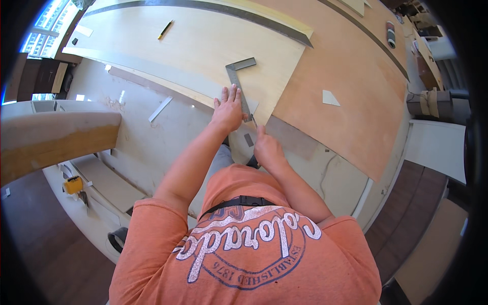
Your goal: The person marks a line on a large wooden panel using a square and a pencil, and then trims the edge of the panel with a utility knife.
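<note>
A metal try square lies on the pale plywood sheet, its blade pointing toward me near the sheet's right end. My left hand rests flat with fingers stretched over the sheet and the edge of the blade. Closed around a thin, dark, pointed tool, my right hand is at the near edge, beside the blade's end. The tool's handle is hidden in the fist, so its kind cannot be made out. A small pale offcut shows beside the blade.
A yellow-and-black pencil-like tool lies farther left on the plywood. A dark strip runs along its far side. On the reddish board at right sits a white offcut. A yellow tape measure is at lower left.
</note>
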Available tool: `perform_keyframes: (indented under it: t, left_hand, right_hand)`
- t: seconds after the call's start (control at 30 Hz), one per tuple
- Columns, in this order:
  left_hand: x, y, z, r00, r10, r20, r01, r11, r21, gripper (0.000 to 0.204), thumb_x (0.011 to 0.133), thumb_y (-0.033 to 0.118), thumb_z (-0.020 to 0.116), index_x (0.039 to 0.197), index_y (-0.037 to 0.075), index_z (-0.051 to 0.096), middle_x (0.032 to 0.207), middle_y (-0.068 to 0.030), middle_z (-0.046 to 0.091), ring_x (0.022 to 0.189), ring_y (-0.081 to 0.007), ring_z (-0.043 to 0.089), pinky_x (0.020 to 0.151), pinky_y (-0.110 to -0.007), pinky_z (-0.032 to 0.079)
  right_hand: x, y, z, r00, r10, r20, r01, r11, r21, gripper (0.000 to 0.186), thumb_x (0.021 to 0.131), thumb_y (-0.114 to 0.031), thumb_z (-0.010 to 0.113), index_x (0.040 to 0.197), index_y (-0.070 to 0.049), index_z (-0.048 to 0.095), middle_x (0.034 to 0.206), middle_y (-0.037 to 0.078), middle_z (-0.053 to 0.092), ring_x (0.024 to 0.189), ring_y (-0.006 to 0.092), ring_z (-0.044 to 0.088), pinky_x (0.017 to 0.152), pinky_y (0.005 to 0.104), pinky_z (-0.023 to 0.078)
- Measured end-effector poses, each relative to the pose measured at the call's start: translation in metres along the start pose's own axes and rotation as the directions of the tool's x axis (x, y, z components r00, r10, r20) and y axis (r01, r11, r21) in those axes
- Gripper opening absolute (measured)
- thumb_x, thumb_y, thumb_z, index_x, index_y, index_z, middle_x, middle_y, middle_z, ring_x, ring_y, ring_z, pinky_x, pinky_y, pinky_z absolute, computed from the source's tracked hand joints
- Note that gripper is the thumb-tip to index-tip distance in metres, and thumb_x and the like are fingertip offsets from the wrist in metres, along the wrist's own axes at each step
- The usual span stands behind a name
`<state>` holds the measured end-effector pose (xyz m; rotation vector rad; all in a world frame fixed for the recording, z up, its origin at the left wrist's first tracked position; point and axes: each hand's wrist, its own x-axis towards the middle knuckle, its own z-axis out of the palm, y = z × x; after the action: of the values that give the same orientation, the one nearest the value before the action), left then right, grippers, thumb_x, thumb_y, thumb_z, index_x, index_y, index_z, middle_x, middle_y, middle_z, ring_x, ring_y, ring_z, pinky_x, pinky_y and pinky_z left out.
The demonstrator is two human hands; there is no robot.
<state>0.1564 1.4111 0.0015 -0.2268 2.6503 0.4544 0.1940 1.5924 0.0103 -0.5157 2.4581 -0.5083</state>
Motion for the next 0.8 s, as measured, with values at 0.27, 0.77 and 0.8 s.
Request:
perform_keyframes:
  t: [0.27,0.77,0.8]
  left_hand:
    - [-0.001,-0.003,-0.001,1.000,0.004,0.002,-0.004,1.000,0.014,0.094,0.090,0.035,0.071,0.159,0.001,0.017,0.169,-0.0146,0.008,0.155,-0.0387,0.006,0.120,-0.063,0.020]
    - [0.001,-0.005,-0.001,1.000,0.021,0.010,-0.021,1.000,0.005,0.096,0.089,0.034,0.073,0.159,-0.001,0.017,0.168,-0.0174,0.009,0.154,-0.0415,0.006,0.118,-0.065,0.021]
    - [0.001,-0.005,-0.001,1.000,0.022,0.014,-0.022,1.000,0.003,0.096,0.089,0.034,0.073,0.159,-0.001,0.017,0.168,-0.0174,0.009,0.154,-0.0414,0.006,0.118,-0.065,0.021]
  right_hand:
    - [0.013,0.006,-0.022,0.977,0.020,-0.213,0.040,0.960,0.277,0.023,0.101,-0.021,0.046,0.109,0.001,0.048,0.089,0.031,0.066,0.085,0.0511,0.065,0.076,0.0600,0.050]
    - [0.063,0.005,-0.003,0.969,-0.023,-0.244,0.077,0.974,0.212,0.025,0.100,-0.021,0.049,0.107,0.002,0.053,0.095,0.031,0.067,0.089,0.0494,0.065,0.082,0.0571,0.051]
    - [0.063,0.005,-0.004,0.970,-0.026,-0.242,0.079,0.974,0.211,0.025,0.100,-0.021,0.049,0.107,0.002,0.053,0.095,0.031,0.067,0.089,0.0494,0.065,0.082,0.0571,0.051]
